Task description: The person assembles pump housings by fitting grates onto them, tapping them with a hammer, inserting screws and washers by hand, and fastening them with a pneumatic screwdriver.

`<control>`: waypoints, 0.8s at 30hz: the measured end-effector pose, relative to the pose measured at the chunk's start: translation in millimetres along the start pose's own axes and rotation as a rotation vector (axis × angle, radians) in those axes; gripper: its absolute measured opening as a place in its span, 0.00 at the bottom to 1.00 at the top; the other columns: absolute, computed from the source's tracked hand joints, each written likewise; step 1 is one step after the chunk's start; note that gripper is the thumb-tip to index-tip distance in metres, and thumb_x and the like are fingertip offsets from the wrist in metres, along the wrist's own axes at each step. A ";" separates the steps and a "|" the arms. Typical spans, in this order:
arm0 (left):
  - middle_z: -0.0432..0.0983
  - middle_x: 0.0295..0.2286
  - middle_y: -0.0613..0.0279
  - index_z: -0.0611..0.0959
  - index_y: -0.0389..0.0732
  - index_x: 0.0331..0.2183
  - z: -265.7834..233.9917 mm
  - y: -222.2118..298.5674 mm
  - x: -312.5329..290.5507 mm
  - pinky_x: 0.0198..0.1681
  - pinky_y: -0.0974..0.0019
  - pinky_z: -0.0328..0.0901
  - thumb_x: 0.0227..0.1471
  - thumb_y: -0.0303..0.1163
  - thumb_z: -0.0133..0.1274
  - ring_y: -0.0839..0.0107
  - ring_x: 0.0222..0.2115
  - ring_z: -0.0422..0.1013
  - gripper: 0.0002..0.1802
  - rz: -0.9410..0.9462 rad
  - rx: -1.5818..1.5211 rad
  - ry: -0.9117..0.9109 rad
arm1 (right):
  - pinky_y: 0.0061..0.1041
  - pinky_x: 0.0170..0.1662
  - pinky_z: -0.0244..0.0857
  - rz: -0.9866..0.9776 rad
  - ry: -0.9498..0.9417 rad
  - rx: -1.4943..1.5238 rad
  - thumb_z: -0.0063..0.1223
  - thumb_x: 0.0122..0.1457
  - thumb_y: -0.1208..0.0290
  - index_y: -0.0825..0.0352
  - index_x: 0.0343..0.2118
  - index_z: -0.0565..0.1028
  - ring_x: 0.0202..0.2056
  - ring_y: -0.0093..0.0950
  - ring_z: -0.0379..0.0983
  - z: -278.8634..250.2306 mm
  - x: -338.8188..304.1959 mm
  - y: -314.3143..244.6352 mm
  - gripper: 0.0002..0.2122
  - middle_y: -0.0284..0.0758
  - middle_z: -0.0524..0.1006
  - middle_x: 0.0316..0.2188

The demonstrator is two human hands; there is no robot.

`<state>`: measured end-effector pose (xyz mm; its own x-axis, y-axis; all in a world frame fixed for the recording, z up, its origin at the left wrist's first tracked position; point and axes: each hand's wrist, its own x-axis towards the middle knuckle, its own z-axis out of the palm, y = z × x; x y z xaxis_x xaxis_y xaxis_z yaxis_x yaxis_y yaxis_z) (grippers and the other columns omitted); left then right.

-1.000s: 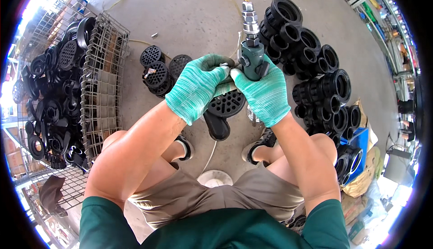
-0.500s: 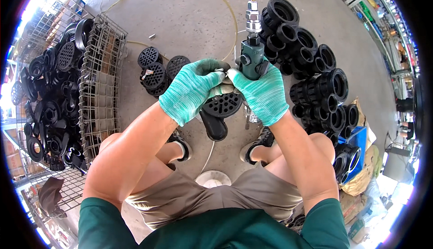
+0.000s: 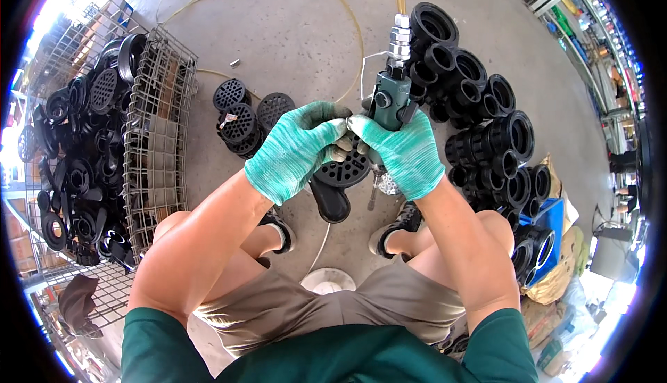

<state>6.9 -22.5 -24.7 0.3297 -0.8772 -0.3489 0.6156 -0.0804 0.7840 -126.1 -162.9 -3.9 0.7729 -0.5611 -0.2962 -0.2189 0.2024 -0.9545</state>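
Note:
My right hand, in a mint-green knit glove, is wrapped around a dark green air tool. A chrome fitting joins the tool to a yellow hose, and a thin metal shaft shows beneath the hand. My left hand, gloved alike, is closed in a pinch against the right thumb; what its fingertips hold is hidden. Below both hands is a round black grate with holes, partly covered by the gloves. A black rounded spout sticks out from under the grate toward me.
Several black grates are stacked on the floor to the left. Beyond them, a wire cage holds black parts. Ribbed black rings are piled along the right, near a blue crate. A white round object lies between my legs.
The air tool has shifted slightly right and toward me, tilting more, and its shaft shows more clearly. A small silvery piece at my left fingertips can no longer be made out.

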 end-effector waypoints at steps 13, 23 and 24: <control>0.78 0.34 0.63 0.79 0.33 0.49 -12.9 3.3 -16.1 0.28 0.77 0.68 0.60 0.32 0.59 0.78 0.29 0.72 0.18 -0.054 0.130 0.043 | 0.19 0.17 0.66 0.008 0.031 0.153 0.64 0.59 0.70 0.68 0.35 0.77 0.17 0.21 0.74 5.0 1.9 0.8 0.08 0.32 0.78 0.19; 0.78 0.33 0.63 0.79 0.34 0.47 -28.6 -2.2 -24.4 0.24 0.79 0.63 0.60 0.30 0.58 0.82 0.25 0.68 0.15 -0.046 0.157 0.160 | 0.32 0.38 0.73 -0.260 0.241 0.805 0.57 0.62 0.63 0.68 0.36 0.75 0.29 0.28 0.72 -24.8 28.7 -44.5 0.12 0.35 0.74 0.24; 0.78 0.32 0.63 0.79 0.34 0.47 -26.5 -3.0 -22.3 0.24 0.79 0.63 0.60 0.30 0.58 0.82 0.25 0.68 0.15 -0.053 0.144 0.168 | 0.32 0.39 0.73 -0.239 0.234 0.831 0.57 0.62 0.62 0.68 0.36 0.75 0.29 0.28 0.72 -27.0 29.7 -42.4 0.12 0.34 0.74 0.24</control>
<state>16.7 9.9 -32.9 0.4218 -0.7799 -0.4624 0.5306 -0.2012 0.8234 -109.9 -209.9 26.9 0.5816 -0.7935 -0.1790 0.5042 0.5244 -0.6862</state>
